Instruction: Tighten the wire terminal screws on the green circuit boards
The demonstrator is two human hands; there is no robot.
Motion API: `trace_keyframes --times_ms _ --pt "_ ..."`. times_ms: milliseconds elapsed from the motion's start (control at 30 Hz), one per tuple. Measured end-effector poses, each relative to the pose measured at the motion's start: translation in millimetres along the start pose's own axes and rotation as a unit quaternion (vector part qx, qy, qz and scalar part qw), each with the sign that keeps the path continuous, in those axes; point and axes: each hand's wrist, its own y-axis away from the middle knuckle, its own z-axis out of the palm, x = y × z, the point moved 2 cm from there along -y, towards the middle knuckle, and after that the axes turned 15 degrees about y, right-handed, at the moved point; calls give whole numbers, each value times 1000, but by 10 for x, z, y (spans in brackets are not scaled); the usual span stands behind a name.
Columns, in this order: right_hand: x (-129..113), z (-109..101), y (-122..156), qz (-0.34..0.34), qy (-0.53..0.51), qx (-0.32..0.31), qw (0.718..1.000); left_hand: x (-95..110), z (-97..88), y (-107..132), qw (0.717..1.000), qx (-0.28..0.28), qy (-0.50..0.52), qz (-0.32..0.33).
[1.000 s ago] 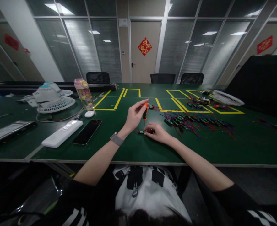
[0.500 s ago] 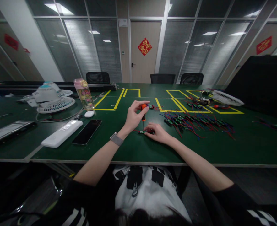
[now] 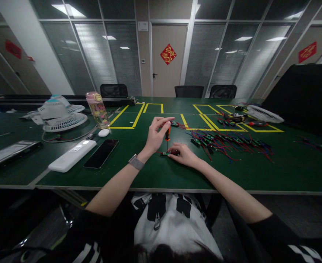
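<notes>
My left hand (image 3: 157,134) is closed around the handle of a small orange and black screwdriver (image 3: 168,135). The screwdriver stands upright, its thin shaft reaching down to a small green circuit board (image 3: 165,154) on the table. My right hand (image 3: 183,155) rests on the table with its fingers pinching the right end of that board, which they partly hide. A red wire leaves the board on the left. Just beyond my left fingertips lies another small circuit board (image 3: 174,124) with wires.
Many wired circuit boards (image 3: 226,140) lie heaped to the right. On the left are a phone (image 3: 101,153), a white power bank-like device (image 3: 72,155), a drink bottle (image 3: 98,110) and white fan parts (image 3: 65,121). Yellow tape (image 3: 135,120) marks the green table (image 3: 150,179).
The fingers of my left hand have shifted slightly over the screwdriver's handle, covering its top. My right hand and the board stay in place.
</notes>
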Motion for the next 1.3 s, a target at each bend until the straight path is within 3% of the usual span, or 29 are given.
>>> trace_keyframes --times_ms 167,367,533,633,867,1067,1300 --pt "-1 0 0 6 3 -1 1000 -20 10 -3 998 -26 59 -19" --pt "6 5 4 2 8 0 1000 -34 -5 8 1000 15 -15 5" --pt "-6 -16 2 -4 20 0 1000 -30 -2 -10 999 -21 29 -3" --pt "-7 -17 3 -6 24 -2 1000 -31 3 -7 999 -15 46 -19" --pt "-7 -20 10 -3 21 -4 1000 -29 1 5 1000 -2 -10 4" --pt "0 -18 7 -8 21 -2 1000 -18 33 6 997 -46 52 -30" --pt "3 -5 5 -4 23 -6 1000 -8 17 2 1000 -18 -1 1"
